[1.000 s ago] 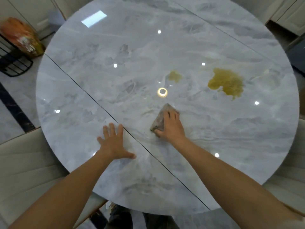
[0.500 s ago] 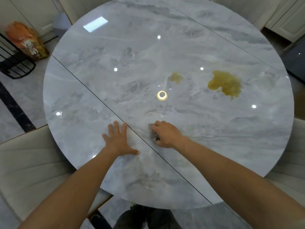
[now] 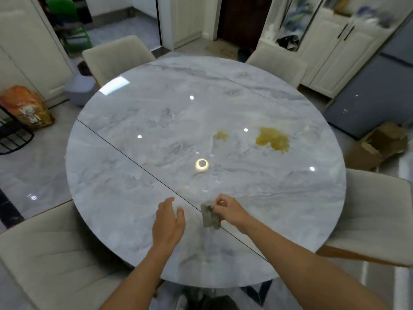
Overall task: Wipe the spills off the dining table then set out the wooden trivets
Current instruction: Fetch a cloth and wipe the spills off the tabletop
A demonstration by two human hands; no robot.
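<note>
A round grey marble table (image 3: 134, 198) fills the view. On its right half lie a large yellow-brown spill (image 3: 272, 139) and a smaller pale one (image 3: 221, 135) to its left. My right hand (image 3: 230, 210) pinches a grey cloth (image 3: 210, 215), which hangs lifted above the near part of the table. My left hand (image 3: 168, 220) hovers just left of the cloth, fingers relaxed and holding nothing. No wooden trivets are in view.
Cream chairs stand around the table: near left (image 3: 55, 253), right (image 3: 377, 211), and two at the far side (image 3: 116, 57). An orange bag (image 3: 26, 108) and a cardboard box (image 3: 377, 144) sit on the floor. White cabinets (image 3: 330, 48) stand at the back right.
My right hand pulled the cloth back toward me and lifted it off the table. My left hand rose from the tabletop. The camera view tilted up, showing the room.
</note>
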